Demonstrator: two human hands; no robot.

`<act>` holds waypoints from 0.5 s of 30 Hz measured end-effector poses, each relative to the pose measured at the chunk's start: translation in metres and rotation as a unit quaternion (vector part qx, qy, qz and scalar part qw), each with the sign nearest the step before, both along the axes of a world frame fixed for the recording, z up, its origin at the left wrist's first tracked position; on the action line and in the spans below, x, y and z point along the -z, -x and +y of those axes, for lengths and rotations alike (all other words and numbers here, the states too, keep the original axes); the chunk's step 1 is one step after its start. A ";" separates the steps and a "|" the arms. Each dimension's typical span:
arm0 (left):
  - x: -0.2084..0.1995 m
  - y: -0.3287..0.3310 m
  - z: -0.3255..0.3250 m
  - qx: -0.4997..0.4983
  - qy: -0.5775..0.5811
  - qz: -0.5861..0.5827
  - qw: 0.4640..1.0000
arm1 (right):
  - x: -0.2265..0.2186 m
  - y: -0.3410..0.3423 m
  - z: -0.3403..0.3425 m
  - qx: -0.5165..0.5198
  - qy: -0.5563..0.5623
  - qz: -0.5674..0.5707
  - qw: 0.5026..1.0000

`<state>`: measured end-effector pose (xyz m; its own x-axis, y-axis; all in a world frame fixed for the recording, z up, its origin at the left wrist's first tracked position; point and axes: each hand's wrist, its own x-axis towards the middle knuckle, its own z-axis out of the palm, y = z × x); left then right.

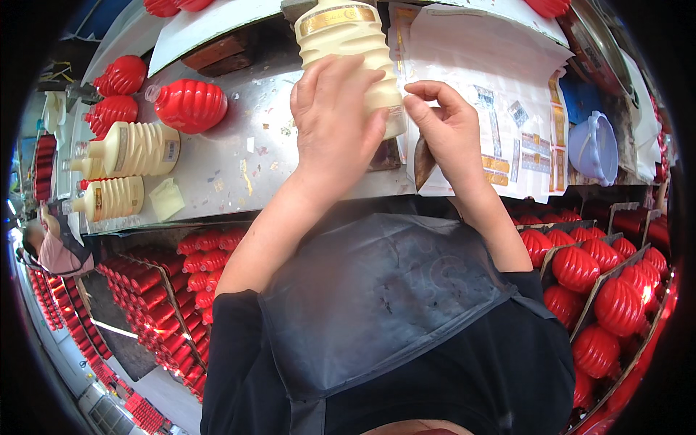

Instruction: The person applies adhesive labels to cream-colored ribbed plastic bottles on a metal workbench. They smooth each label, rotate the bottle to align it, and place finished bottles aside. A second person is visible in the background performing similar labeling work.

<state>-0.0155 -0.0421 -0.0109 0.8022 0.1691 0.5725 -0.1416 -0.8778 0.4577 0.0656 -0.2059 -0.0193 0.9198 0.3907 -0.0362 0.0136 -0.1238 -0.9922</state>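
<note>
A ribbed cream bottle (348, 36) with a gold band lies at the far middle of the worktable. My left hand (333, 119) rests flat across it, slightly blurred, thumb apart from the fingers, and covers much of its side. Close to the bottle's right edge, my right hand (449, 130) has thumb and forefinger pinched together; whatever is between the tips is too small to make out. A brown pointed piece (424, 165) shows below the right palm, and its other end is hidden. Label sheets (500, 109) with gold and silver strips lie right of this hand.
Left on the metal table (217, 156) are cream bottles (134, 148), red ribbed bottles (192, 105) and a yellowish pad (167, 199). A lavender bucket (594, 148) stands at the right. Racks of red bottles (598, 268) flank me below. Another person (61, 243) is at far left.
</note>
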 end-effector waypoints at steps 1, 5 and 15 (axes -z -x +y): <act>0.001 0.000 0.000 -0.002 0.001 -0.003 1.000 | 0.000 0.000 0.000 -0.011 0.013 -0.047 0.999; 0.002 0.000 0.001 -0.004 -0.001 -0.010 1.000 | 0.002 -0.009 0.002 -0.024 0.020 0.008 0.999; 0.003 0.000 0.001 -0.003 0.001 -0.018 1.000 | 0.015 -0.013 0.004 -0.041 -0.055 0.067 0.995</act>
<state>-0.0157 -0.0414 -0.0140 0.7803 0.1748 0.6004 -0.1533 -0.8774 0.4547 0.0788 -0.2015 -0.0347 0.8746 0.4725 -0.1091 -0.1140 -0.0184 -0.9933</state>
